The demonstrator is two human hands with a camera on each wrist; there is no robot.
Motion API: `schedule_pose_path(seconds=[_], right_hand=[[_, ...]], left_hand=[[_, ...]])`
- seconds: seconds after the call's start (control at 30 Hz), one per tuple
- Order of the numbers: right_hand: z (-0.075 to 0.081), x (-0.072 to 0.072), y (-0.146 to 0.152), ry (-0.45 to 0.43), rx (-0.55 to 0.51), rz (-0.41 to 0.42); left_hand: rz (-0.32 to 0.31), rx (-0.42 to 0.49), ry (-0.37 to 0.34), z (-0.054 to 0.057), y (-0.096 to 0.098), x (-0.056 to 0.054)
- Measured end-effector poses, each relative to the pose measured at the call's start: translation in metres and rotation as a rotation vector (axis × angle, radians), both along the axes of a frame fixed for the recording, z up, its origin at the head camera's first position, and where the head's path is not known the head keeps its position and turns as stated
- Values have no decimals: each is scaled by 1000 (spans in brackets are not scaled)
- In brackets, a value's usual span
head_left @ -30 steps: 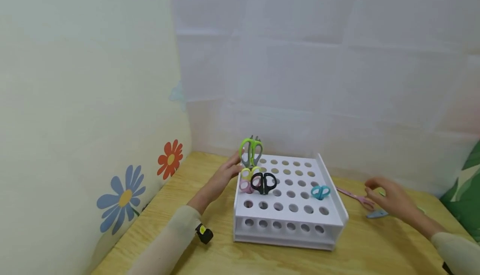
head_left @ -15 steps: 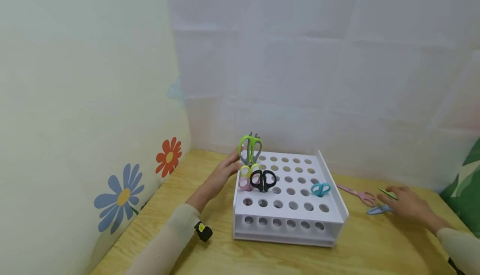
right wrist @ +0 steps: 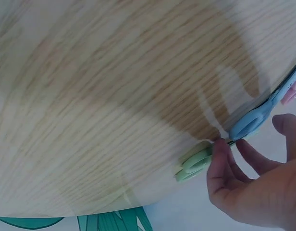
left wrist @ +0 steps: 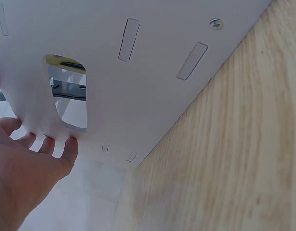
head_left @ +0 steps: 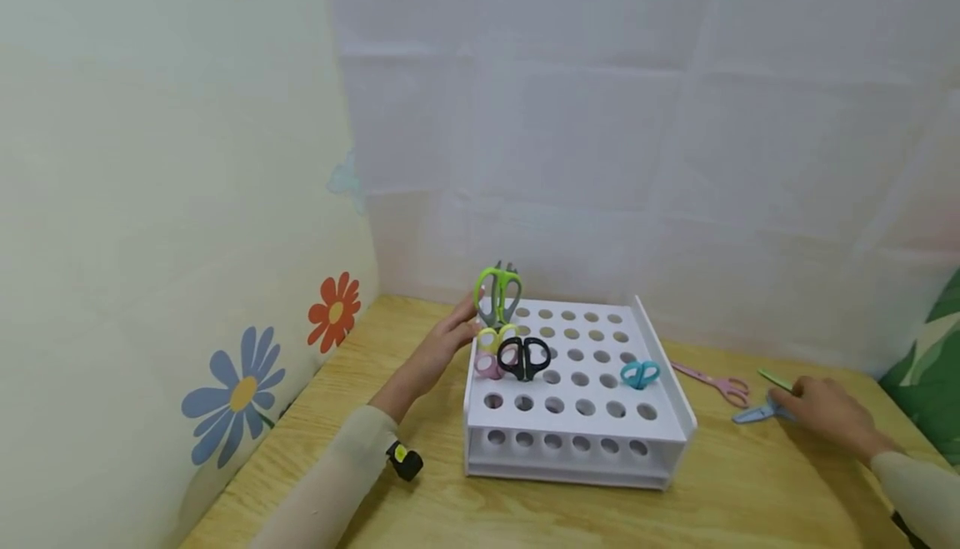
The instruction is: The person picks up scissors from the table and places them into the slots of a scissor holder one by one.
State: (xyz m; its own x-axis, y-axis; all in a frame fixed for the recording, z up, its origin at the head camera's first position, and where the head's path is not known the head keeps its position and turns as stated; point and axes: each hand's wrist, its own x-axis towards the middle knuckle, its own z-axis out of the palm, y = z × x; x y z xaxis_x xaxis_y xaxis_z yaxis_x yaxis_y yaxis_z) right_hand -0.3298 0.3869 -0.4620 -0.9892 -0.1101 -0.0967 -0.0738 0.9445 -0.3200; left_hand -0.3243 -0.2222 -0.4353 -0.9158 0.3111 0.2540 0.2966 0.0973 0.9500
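My left hand rests on the left side of a white holed rack; in the left wrist view its fingertips touch the side panel near a cutout. On the table to the right, my right hand is over a pair of green scissors. In the right wrist view its bent fingers touch the scissors' middle, beside their green handles, with the thumb apart. Blue scissors lie right beside it, and pink scissors closer to the rack.
Standing in the rack's holes are green-and-grey scissors, black scissors, teal scissors, plus yellow-handled and pink-handled ones at the left. A wooden table bears everything. White cloth hangs behind; a flowered wall stands left.
My right hand has come down from above the table onto the green scissors, then shifted slightly right and nearer. The left hand keeps its place on the rack.
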Motion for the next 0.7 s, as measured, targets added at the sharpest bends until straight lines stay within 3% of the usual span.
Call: schedule_pose_path(seconds=[0.3, 0.7], right_hand=[[2, 2, -14, -64, -64, -73], [4, 3, -21, -43, -52, -58]], left_hand=[[-3, 7, -5, 1, -1, 1], [9, -2, 0, 1, 0, 0]])
